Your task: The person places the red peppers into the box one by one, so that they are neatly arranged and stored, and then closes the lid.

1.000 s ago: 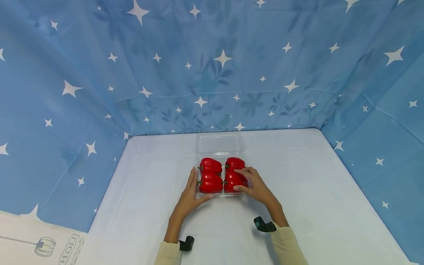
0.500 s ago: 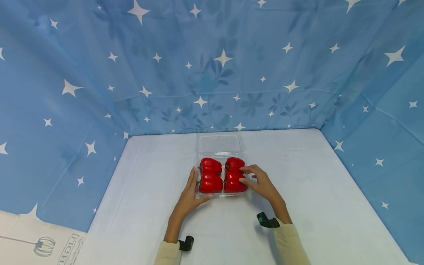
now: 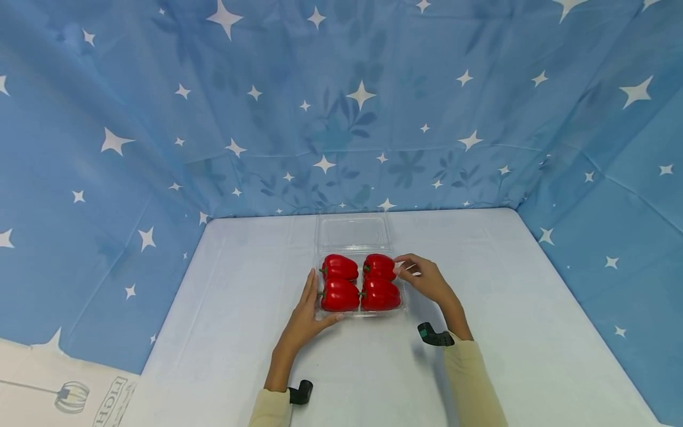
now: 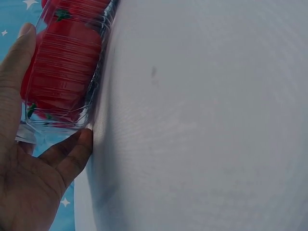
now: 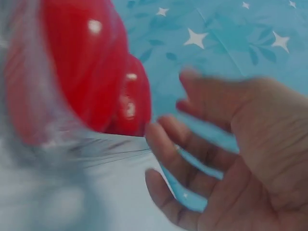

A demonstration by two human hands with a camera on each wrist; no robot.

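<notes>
A clear plastic clamshell container [image 3: 358, 314] stands mid-table with several red bell peppers [image 3: 339, 295] inside. Its lid [image 3: 352, 232] lies open toward the back wall. My left hand [image 3: 306, 309] rests against the container's left side with straight fingers, the thumb along the front edge; the left wrist view shows that hand [image 4: 29, 178] cupping the container's corner [image 4: 57, 122]. My right hand [image 3: 425, 280] is at the container's right rear corner, fingertips beside the back right pepper [image 3: 379, 266]. In the blurred right wrist view the right hand [image 5: 231, 159] has loose, spread fingers holding nothing, near a pepper [image 5: 82, 67].
The white table [image 3: 507, 308] is enclosed at the back and both sides by a blue cloth with white stars [image 3: 341, 107]. A cardboard box [image 3: 64, 394] shows at the lower left, beyond the table edge. Black wrist cameras [image 3: 434, 336] sit on both forearms.
My right hand lifted off the front right pepper and moved back and right to the container's right rear corner. The left hand and the container stayed put.
</notes>
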